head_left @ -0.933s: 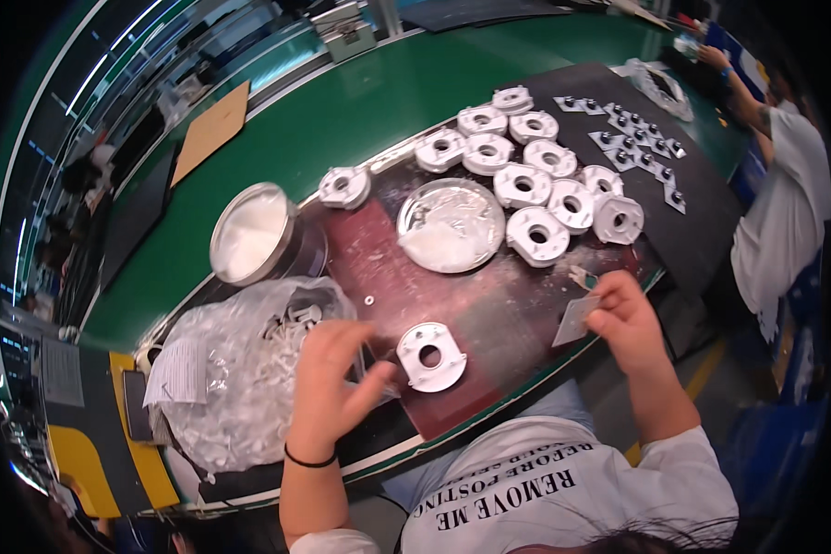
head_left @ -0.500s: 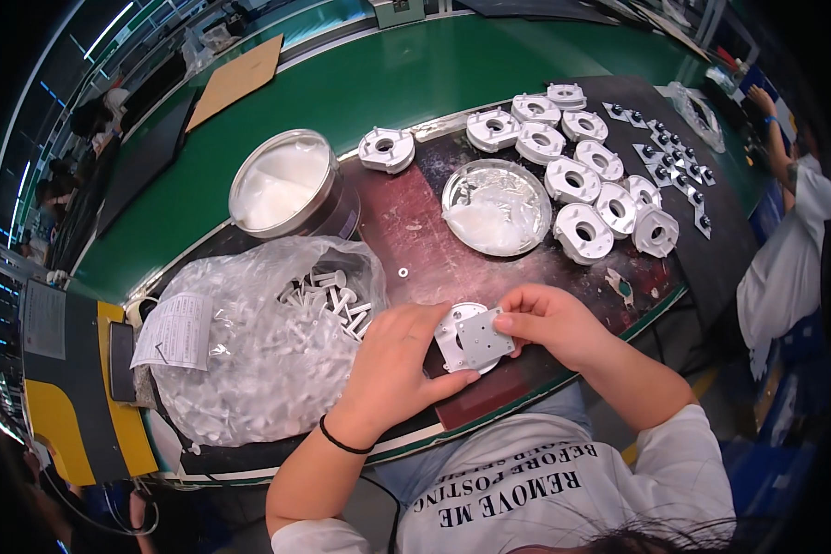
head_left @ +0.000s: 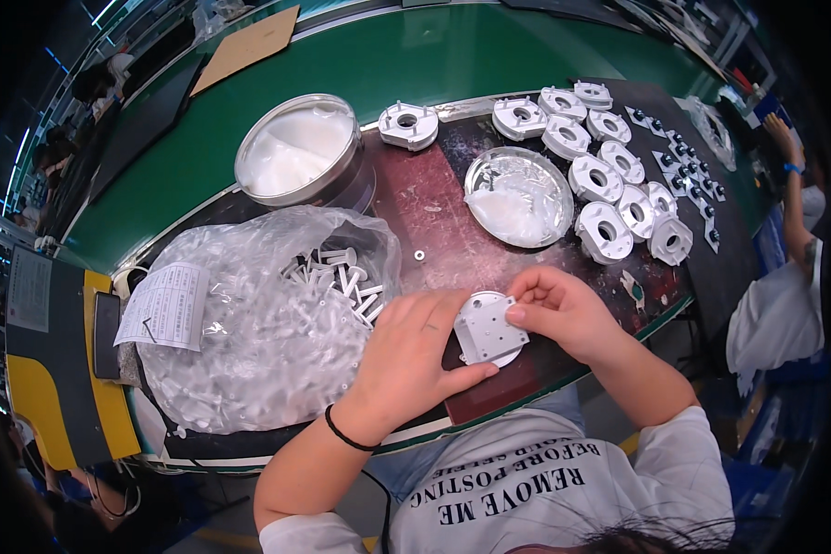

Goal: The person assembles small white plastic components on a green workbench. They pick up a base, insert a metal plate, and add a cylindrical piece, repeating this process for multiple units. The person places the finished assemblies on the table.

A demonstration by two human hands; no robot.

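Observation:
A thin, light-grey square plate (head_left: 489, 332) with small holes lies on top of a round white housing (head_left: 483, 297), covering most of it. My left hand (head_left: 420, 346) grips the housing from the left, thumb along its near edge and fingers at its far left side. Thumb and bent fingers of my right hand (head_left: 563, 319) pinch the plate at its far right corner. The housing rests at the near edge of the dark red board (head_left: 443, 254). A small white ring (head_left: 419, 256) lies on the board beyond my hands.
Left of my hands sits a large clear bag (head_left: 249, 323) of white pin-like parts. Behind it stands a metal tub (head_left: 295, 196) of white grease; a round dish (head_left: 545, 235) holds more. Several white housings (head_left: 605, 231) and plates with black parts (head_left: 681, 166) lie at right.
The square plate has turned and shifted from askew at the housing's right to squarely over it. Both hands stay around the piece. The whole view has shifted slightly.

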